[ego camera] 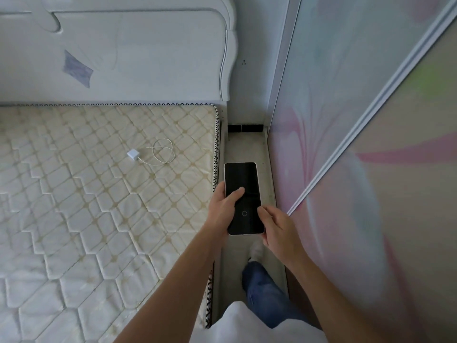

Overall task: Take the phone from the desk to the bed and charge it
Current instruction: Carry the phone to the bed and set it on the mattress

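A phone (pixel 243 177) with a dark screen and pale rim is held upright over the narrow floor gap beside the bed. My left hand (pixel 223 209) grips its left edge, thumb lying across the screen. My right hand (pixel 277 229) touches the phone's lower right corner with its fingertips. On the bare quilted mattress (pixel 74 194) lies a white charger block (pixel 133 154) with a thin white cable (pixel 162 154) coiled in a loop, to the left of and beyond the phone.
A white padded headboard (pixel 123 58) stands behind the mattress. A sliding wardrobe door (pixel 371 169) with pastel floral print walls the right side. A wall socket (pixel 244 62) sits beside the headboard. My leg and foot (pixel 257 251) stand in the narrow aisle.
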`<state>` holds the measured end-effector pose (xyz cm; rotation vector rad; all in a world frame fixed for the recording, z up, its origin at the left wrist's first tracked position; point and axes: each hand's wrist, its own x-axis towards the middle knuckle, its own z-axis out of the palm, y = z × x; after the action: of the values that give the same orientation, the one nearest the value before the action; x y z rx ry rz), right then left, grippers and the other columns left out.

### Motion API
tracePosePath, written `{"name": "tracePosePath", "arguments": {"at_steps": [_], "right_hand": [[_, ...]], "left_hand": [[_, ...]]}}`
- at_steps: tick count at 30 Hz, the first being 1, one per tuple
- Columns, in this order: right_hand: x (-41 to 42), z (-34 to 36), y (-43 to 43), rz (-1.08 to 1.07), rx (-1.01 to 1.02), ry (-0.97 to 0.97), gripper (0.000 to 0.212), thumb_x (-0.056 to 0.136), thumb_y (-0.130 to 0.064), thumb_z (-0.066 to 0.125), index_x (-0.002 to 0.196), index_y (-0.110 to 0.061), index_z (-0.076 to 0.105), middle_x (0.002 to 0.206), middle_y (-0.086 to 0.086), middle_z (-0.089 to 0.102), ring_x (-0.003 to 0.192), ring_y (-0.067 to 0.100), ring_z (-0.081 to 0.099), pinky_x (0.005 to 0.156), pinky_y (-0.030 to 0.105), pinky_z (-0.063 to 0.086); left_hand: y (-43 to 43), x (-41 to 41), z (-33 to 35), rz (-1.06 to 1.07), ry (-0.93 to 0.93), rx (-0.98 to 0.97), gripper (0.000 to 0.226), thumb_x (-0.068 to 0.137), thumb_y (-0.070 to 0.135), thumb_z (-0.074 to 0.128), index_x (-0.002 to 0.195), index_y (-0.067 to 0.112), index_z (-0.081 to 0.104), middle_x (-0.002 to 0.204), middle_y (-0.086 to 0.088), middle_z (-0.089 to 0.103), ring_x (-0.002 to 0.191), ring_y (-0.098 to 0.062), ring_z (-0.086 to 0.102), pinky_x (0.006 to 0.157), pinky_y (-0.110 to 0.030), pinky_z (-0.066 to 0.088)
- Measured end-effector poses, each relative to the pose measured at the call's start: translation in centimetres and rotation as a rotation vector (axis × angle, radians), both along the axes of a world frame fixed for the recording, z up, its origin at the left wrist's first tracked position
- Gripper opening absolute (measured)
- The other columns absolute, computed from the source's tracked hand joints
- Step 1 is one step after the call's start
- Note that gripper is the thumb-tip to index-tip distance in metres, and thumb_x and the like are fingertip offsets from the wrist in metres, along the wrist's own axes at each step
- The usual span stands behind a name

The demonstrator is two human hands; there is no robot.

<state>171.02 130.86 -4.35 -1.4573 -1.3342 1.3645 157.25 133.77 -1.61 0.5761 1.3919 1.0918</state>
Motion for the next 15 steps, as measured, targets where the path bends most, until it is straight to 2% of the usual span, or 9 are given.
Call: {"name": "tracePosePath", "arguments": {"at_steps": [3, 5, 7, 9, 11, 15], "right_hand": [[-0.2, 0.2, 4.8, 0.045, -0.007, 0.007, 0.025, 0.103, -0.027, 0.043, 0.091, -0.020, 0.064, 0.080, 0.007, 0.067, 0.076, 0.024, 0.067, 0.052, 0.033, 0.051], [-0.1, 0.4, 8.4, 0.075, -0.001, 0.007, 0.026, 0.103, -0.027, 0.043, 0.090, -0.018, 0.063, 0.078, 0.011, 0.065, 0.066, 0.021, 0.063, 0.046, 0.022, 0.045], [0.2, 0.6, 12.3, 0.092, 0.011, 0.000, 0.027, 0.103, -0.026, 0.042, 0.091, -0.014, 0.063, 0.079, 0.019, 0.064, 0.059, 0.022, 0.059, 0.043, 0.022, 0.041], [0.7, 0.8, 16.0, 0.093, 0.012, -0.019, 0.027, 0.103, -0.027, 0.043, 0.093, -0.013, 0.064, 0.079, 0.020, 0.064, 0.056, 0.025, 0.057, 0.044, 0.025, 0.041], [1.3, 1.2, 19.4, 0.104, 0.016, -0.035, 0.028, 0.103, -0.027, 0.043, 0.092, -0.012, 0.063, 0.074, 0.015, 0.062, 0.052, 0.017, 0.054, 0.043, 0.025, 0.040], [2.9, 2.6, 25.1, 0.110, 0.029, -0.042, 0.029, 0.103, -0.023, 0.043, 0.081, -0.017, 0.061, 0.056, -0.008, 0.056, 0.043, 0.006, 0.050, 0.040, 0.017, 0.036]], "left_hand": [[4.6, -0.4, -0.1, 0.013, 0.001, 0.009, 0.021, 0.092, 0.015, 0.063, 0.113, 0.014, 0.061, 0.112, -0.020, 0.069, 0.094, -0.033, 0.069, 0.076, -0.045, 0.061], [7.9, -0.4, 0.1, 0.027, 0.003, 0.003, 0.020, 0.092, 0.016, 0.063, 0.112, 0.015, 0.061, 0.112, -0.018, 0.069, 0.097, -0.033, 0.069, 0.078, -0.046, 0.061], [11.5, -0.1, 0.5, 0.045, 0.004, -0.006, 0.019, 0.092, 0.016, 0.063, 0.111, 0.016, 0.061, 0.113, -0.020, 0.069, 0.104, -0.038, 0.068, 0.085, -0.051, 0.059], [14.9, 0.6, 1.1, 0.054, 0.012, -0.018, 0.016, 0.093, 0.016, 0.063, 0.109, 0.018, 0.062, 0.112, -0.019, 0.070, 0.103, -0.036, 0.069, 0.083, -0.048, 0.060], [18.2, 1.2, 1.6, 0.058, 0.013, -0.019, 0.016, 0.093, 0.015, 0.063, 0.109, 0.019, 0.062, 0.112, -0.019, 0.070, 0.101, -0.036, 0.069, 0.082, -0.049, 0.060], [23.6, 2.7, 2.2, 0.060, 0.001, -0.012, 0.021, 0.093, 0.015, 0.063, 0.114, 0.014, 0.060, 0.114, -0.022, 0.069, 0.103, -0.039, 0.069, 0.088, -0.059, 0.056]]}}
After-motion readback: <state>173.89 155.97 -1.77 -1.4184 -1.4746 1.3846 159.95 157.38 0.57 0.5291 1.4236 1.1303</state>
